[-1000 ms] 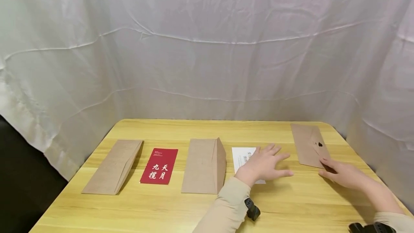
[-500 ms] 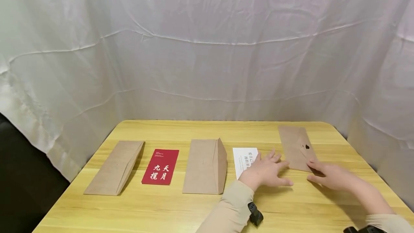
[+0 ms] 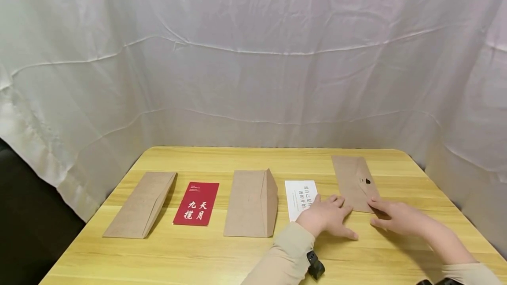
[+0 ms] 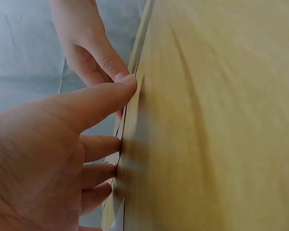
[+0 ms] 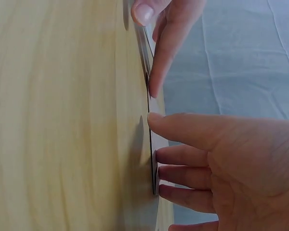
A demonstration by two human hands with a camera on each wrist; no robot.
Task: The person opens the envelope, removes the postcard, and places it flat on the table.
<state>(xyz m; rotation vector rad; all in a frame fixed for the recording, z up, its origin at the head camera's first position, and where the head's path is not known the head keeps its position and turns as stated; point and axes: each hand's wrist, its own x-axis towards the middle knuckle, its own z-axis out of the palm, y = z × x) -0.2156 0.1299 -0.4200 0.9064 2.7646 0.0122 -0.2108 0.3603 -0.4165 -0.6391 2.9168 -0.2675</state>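
Observation:
A brown paper envelope (image 3: pixel 348 173) with a small dark mark lies flat on the right of the table. My right hand (image 3: pixel 402 219) rests its nearly straight fingers on the envelope's near right corner, thumb down by the edge. Beside the near left corner, my left hand (image 3: pixel 328 217) is spread low over the table, fingertips right at the envelope's edge. Under its wrist side, a white card (image 3: pixel 298 193) with black writing is partly covered. In the right wrist view the right hand (image 5: pixel 241 159) has its fingertips along the envelope's thin edge.
Further left lie a brown envelope (image 3: pixel 245 201) with its flap raised, a red card (image 3: pixel 196 203) with white characters, and another brown envelope (image 3: pixel 136 203). A pale curtain (image 3: pixel 253 78) hangs behind the wooden table (image 3: pixel 166 258).
The right hand has slid the envelope leftward across the table, nearer the white card. The left hand has lowered and shifted slightly right, toward the envelope's corner, uncovering more of the white card.

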